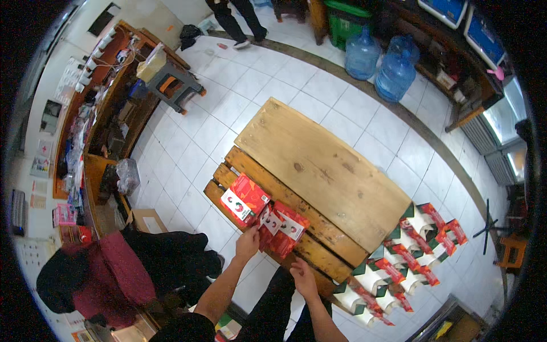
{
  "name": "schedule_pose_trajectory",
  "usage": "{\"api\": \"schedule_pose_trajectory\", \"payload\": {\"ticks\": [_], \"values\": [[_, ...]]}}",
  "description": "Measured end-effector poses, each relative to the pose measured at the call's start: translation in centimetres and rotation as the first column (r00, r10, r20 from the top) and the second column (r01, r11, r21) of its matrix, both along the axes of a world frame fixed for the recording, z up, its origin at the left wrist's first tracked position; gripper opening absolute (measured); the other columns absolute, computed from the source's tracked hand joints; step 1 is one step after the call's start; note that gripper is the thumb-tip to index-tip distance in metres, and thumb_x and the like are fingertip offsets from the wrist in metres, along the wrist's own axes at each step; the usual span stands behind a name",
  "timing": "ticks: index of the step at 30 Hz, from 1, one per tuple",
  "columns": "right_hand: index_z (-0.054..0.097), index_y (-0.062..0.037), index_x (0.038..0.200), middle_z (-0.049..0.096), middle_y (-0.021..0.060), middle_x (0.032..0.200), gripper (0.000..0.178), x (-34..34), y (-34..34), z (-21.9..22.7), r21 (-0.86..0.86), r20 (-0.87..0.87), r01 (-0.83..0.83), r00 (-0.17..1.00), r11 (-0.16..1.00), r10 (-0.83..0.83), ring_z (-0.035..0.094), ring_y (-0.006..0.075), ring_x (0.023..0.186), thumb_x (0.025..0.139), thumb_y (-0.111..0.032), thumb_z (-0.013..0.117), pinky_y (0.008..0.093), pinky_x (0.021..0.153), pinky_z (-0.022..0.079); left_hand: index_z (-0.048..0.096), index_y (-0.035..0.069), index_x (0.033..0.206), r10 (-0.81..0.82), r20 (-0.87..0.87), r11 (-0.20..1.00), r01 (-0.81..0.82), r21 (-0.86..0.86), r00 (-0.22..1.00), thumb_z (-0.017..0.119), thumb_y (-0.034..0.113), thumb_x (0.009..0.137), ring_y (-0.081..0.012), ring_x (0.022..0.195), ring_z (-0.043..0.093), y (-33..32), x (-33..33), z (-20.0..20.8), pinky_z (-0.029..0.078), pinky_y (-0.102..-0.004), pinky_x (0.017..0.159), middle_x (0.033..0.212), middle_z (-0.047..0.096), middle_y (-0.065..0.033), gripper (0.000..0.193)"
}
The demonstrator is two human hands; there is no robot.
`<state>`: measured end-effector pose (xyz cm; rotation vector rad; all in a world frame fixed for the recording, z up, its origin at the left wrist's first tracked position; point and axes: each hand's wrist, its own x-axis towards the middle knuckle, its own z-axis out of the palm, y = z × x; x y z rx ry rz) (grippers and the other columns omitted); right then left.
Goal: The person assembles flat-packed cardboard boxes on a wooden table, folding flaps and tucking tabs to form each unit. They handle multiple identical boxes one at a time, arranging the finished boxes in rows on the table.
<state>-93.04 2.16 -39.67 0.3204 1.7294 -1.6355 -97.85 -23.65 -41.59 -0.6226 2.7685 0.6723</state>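
Note:
On the slatted wooden bench before me lies a flat stack of red printed cartons (pixel 246 199) with white panels. To its right, more red cartons (pixel 288 228) lie partly overlapping. My left hand (pixel 247 243) is at the near edge of these, fingers closed on the edge of a red carton (pixel 265 221) tilted between the two piles. Lower and to the right, my right hand (pixel 303 276) hovers by the bench's near edge, holding nothing, with its fingers apart.
Several opened-out white cartons (pixel 370 279) with red and green flaps stand at the bench's right end. A wide plank (pixel 325 171) forms its far side. A person in maroon and black (pixel 114 273) is at my left. Water jugs (pixel 396 71) and a grey stool (pixel 174 85) stand farther off.

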Motion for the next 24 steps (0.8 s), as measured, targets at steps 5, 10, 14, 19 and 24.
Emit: {"api": "schedule_pose_trajectory", "payload": {"ticks": [5,10,14,19,24], "values": [[0.046,-0.0008,0.142,0.063,0.0142,0.127,0.052,-0.5,3.0,-0.7,-0.057,0.006,-0.004,1.000,0.998,0.005,0.063,0.0243,0.110,0.098,-0.023,0.063,0.0363,0.097,0.049,0.066,0.006,0.111,0.026,-0.200,0.999,-0.033,-0.033,0.979,0.058,0.018,0.096,-0.0402,0.084,0.068,1.9,-1.7,8.6,0.054,-0.0486,0.072,0.093,0.070,-0.0202,0.020],[0.040,-0.0018,0.146,0.055,0.0097,0.138,0.049,-2.6,2.6,3.4,-0.283,-0.078,0.249,0.957,0.926,-0.281,0.058,0.0192,0.118,0.102,-0.016,0.056,0.0352,0.102,0.047,0.064,0.002,0.118,0.011,-0.140,0.841,0.067,0.536,0.990,0.063,0.005,0.095,-0.0217,0.099,0.063,5.9,-2.7,14.6,0.050,-0.0338,0.090,0.107,0.068,-0.0141,0.023],[0.052,-0.0047,0.130,0.062,0.0068,0.114,0.032,-3.6,3.7,7.9,-0.442,0.369,0.679,0.733,0.586,-0.571,0.061,0.0177,0.101,0.103,-0.021,0.056,0.0330,0.090,0.051,0.059,0.006,0.128,0.022,-0.337,0.771,0.198,0.605,0.941,0.064,0.011,0.097,-0.0140,0.102,0.058,10.5,-2.9,13.5,0.049,-0.0290,0.089,0.115,0.063,-0.0062,0.032],[0.056,-0.0065,0.115,0.060,0.0018,0.095,0.018,-4.7,7.6,10.1,-0.411,0.329,0.620,0.785,0.668,-0.525,0.057,0.0109,0.081,0.102,-0.020,0.057,0.0278,0.067,0.049,0.056,0.004,0.129,-0.028,0.535,0.292,-0.505,0.812,0.844,0.052,0.041,0.103,-0.0126,0.109,0.057,12.2,-1.5,13.5,0.047,-0.0282,0.095,0.114,0.063,-0.0049,0.045],[0.061,-0.0036,0.105,0.061,0.0034,0.082,0.016,-5.2,10.2,11.4,-0.208,0.104,0.592,0.805,0.779,-0.584,0.056,0.0134,0.073,0.099,-0.019,0.059,0.0295,0.068,0.046,0.056,0.000,0.126,-0.266,0.335,0.476,-0.179,0.861,0.904,0.058,0.046,0.099,-0.0206,0.107,0.059,14.3,-2.7,16.4,0.047,-0.0347,0.097,0.111,0.063,-0.0116,0.053]]}}
